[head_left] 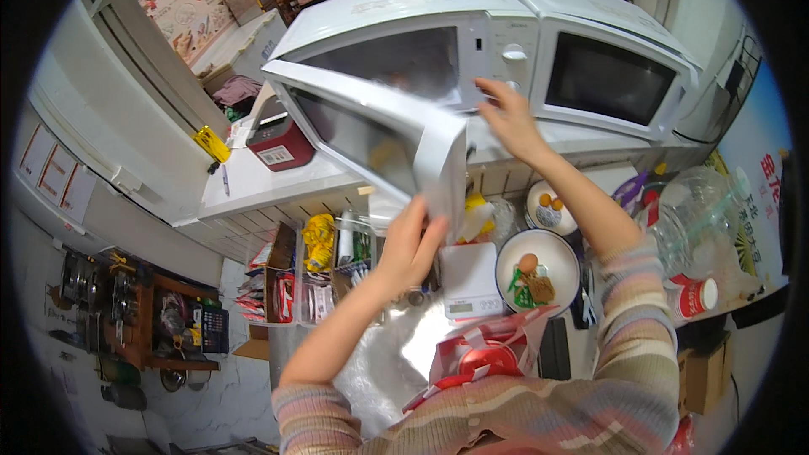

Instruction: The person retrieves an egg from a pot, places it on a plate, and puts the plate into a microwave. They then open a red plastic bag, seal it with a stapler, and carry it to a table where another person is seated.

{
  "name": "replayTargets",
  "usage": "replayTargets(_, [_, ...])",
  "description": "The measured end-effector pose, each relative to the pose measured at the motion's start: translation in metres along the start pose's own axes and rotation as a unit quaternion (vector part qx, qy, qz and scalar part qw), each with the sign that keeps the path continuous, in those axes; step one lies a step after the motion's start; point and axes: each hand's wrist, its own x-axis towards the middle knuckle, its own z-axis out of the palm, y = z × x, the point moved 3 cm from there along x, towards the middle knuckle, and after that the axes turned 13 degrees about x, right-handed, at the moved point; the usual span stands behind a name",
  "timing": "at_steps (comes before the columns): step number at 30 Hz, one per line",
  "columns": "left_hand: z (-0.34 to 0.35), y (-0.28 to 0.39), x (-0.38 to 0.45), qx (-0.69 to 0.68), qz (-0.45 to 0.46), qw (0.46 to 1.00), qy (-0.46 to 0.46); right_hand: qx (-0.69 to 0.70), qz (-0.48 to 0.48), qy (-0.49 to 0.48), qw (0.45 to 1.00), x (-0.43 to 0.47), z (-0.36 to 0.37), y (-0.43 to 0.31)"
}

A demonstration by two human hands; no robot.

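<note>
A white microwave oven (404, 3) stands on the raised ledge before me, its door (442, 151) swung out towards me. My left hand (407, 246) grips the lower free edge of that door, slightly blurred. Near the oven's open front and control panel (515, 50), my right hand (509, 120) is raised with fingers apart and nothing in it. The oven's inside is dim, so I cannot make out its contents. To the right stands a second white microwave oven (610, 76), door closed.
Below the ledge are a digital kitchen scale (471, 275), a white bowl (569, 265) holding an egg and packets, and a smaller bowl (534, 215). A red bag (442, 357) stands close to my body. Left are bins of packets (303, 322) and a red device (281, 145).
</note>
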Motion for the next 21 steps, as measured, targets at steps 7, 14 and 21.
replayTargets(7, [0.071,-0.024,0.159,0.118,0.045,0.990,0.062,0.082,0.186,0.158,0.966,-0.129,-0.138,-0.024])
replayTargets(14, [0.084,-0.061,0.214,0.169,-0.014,0.981,0.091,0.175,0.235,0.161,0.942,-0.185,-0.140,-0.035])
replayTargets(21, [0.090,-0.064,0.215,0.187,0.014,0.974,0.125,0.223,0.281,0.126,0.925,-0.212,-0.114,-0.052])
